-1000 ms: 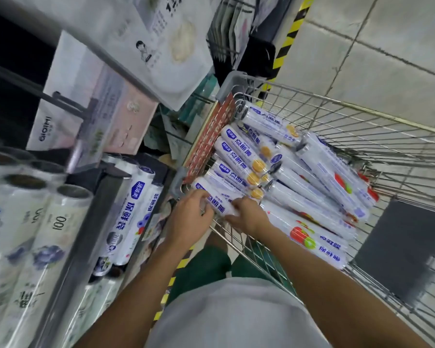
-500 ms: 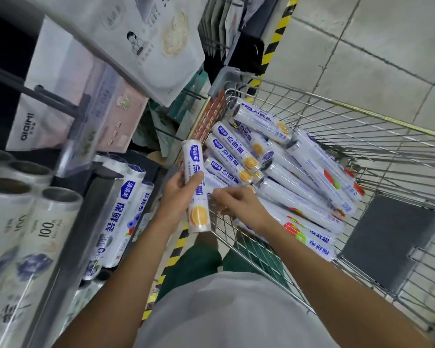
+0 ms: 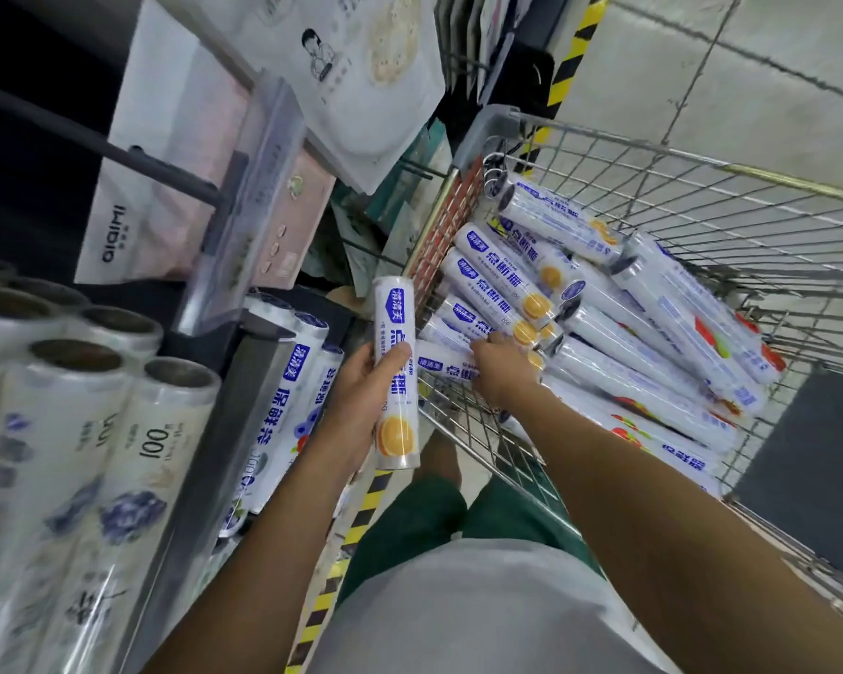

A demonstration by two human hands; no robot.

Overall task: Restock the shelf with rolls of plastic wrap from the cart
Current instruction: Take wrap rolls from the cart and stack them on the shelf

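Observation:
My left hand [image 3: 361,396] grips a white roll of plastic wrap [image 3: 394,328] with blue lettering and an orange slice picture, held upright just left of the wire cart [image 3: 677,187]. Inside the cart, my right hand [image 3: 502,369] rests on another roll [image 3: 446,367] at the near left of the pile, fingers curled over it. Several more rolls [image 3: 502,284] lie stacked in the cart, some short with orange pictures, some longer with red and green pictures [image 3: 692,328]. The shelf [image 3: 244,381] stands to my left with rolls standing on it.
Large clear rolls marked 100 [image 3: 157,430] fill the shelf's near left. Blue-labelled rolls [image 3: 298,381] stand beside the shelf divider. Hanging white and pink bags [image 3: 341,75] overhang the shelf. Yellow-black floor tape [image 3: 361,508] runs between shelf and cart.
My left hand lifted one roll out of the cart and turned it upright beside the cart. My right hand stayed in the cart and settled onto another roll.

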